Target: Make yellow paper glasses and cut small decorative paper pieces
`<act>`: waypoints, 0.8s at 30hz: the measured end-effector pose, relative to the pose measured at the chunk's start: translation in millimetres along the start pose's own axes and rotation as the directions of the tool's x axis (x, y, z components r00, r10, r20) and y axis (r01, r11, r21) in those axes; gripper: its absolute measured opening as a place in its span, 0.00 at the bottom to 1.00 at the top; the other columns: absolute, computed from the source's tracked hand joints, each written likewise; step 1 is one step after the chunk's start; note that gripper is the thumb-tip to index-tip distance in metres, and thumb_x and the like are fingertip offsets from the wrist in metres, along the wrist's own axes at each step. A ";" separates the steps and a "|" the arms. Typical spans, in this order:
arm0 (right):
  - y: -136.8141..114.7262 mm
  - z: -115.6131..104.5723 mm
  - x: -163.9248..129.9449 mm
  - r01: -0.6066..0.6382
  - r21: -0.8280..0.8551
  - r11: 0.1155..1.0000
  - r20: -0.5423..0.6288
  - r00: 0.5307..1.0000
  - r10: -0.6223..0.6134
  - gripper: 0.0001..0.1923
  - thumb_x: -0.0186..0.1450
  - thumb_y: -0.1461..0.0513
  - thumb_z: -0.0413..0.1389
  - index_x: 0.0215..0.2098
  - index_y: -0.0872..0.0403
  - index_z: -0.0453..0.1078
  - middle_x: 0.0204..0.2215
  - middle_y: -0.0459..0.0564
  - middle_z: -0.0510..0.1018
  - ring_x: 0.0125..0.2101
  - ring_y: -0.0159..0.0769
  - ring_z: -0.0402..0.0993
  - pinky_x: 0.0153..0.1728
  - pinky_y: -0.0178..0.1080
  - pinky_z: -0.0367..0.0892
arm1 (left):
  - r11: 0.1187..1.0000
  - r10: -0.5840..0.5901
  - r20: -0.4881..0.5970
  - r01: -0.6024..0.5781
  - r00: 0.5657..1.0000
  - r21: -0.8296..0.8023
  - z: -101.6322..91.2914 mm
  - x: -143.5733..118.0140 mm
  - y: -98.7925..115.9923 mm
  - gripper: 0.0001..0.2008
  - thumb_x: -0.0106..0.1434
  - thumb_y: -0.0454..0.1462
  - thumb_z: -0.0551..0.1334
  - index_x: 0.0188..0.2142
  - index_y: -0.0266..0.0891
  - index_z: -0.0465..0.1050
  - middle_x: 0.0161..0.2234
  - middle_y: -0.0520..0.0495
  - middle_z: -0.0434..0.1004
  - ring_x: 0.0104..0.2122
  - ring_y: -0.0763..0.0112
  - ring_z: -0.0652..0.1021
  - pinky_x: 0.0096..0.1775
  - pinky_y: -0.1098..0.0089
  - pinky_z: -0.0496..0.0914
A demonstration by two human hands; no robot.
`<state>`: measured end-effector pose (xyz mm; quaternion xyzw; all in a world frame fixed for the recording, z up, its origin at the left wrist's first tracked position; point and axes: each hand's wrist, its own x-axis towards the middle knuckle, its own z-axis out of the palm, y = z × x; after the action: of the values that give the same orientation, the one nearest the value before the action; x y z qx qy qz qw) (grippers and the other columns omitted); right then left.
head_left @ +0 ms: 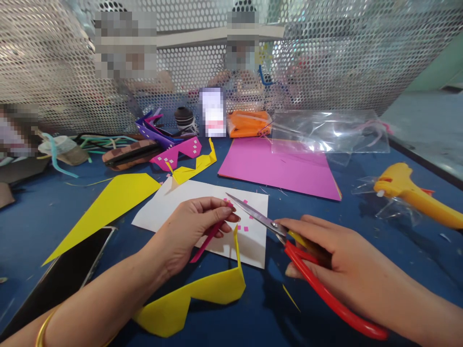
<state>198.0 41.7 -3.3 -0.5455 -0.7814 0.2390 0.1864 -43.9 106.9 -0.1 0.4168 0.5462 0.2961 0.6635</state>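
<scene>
My left hand (206,219) pinches a narrow pink paper strip (207,242) over a white sheet (249,250). Several tiny pink squares (246,229) lie on that sheet. In my right hand (321,255) is a pair of scissors (304,265) with red and yellow handles; the blades point left, their tips close to my left fingertips and slightly parted near the pivot. Below my left hand lies a yellow paper glasses shape (202,294) with one arm bent upward.
Behind are finished-looking pink glasses (177,153), yellow ones (193,166), a purple sheet stack (278,168), a propped phone (212,111) and a perforated metal screen (325,62). A yellow glue gun (412,193) lies right; a dark phone (68,274) and yellow paper (112,207) lie left.
</scene>
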 end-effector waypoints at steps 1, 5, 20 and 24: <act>-1.2 -0.5 -0.1 -0.007 0.001 1.000 -0.010 1.000 0.007 0.17 0.63 0.57 0.59 0.50 0.44 0.74 0.41 0.48 0.82 0.38 0.42 0.81 0.32 0.38 0.78 | 1.000 -0.005 -0.009 0.005 1.000 -0.004 0.1 -0.2 0.3 0.04 0.59 0.37 0.68 0.31 0.38 0.79 0.32 0.48 0.83 0.24 0.81 0.74 0.28 0.79 0.67; -4.2 -2.4 -0.8 -0.027 -0.011 1.000 -0.019 0.999 0.026 0.17 0.62 0.56 0.60 0.50 0.45 0.73 0.44 0.50 0.81 0.41 0.44 0.80 0.30 0.38 0.78 | 0.999 -0.010 -0.034 0.008 0.999 -0.034 0.3 -1.1 0.9 0.03 0.59 0.35 0.68 0.32 0.38 0.79 0.32 0.48 0.83 0.24 0.81 0.74 0.29 0.78 0.67; -1.8 -1.6 -3.6 -0.008 -0.056 0.998 0.004 1.000 0.008 0.25 0.62 0.52 0.59 0.57 0.46 0.68 0.45 0.52 0.80 0.41 0.45 0.79 0.27 0.39 0.76 | 0.997 0.038 -0.068 -0.042 0.997 -0.063 -0.2 -0.8 3.0 0.04 0.55 0.36 0.70 0.32 0.39 0.80 0.29 0.50 0.81 0.24 0.78 0.73 0.30 0.75 0.68; 1.2 -0.3 -3.5 0.011 -0.062 0.998 0.005 1.000 -0.011 0.26 0.63 0.52 0.59 0.58 0.47 0.68 0.47 0.54 0.79 0.41 0.46 0.79 0.28 0.40 0.76 | 0.997 0.033 -0.046 -0.036 0.998 -0.069 -0.4 -1.6 2.6 0.04 0.56 0.36 0.70 0.32 0.39 0.79 0.29 0.51 0.81 0.24 0.79 0.73 0.29 0.77 0.67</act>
<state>200.3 38.8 -3.9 -0.5462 -0.7917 0.2150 0.1691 -44.5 106.8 2.9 0.3960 0.5433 0.3356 0.6599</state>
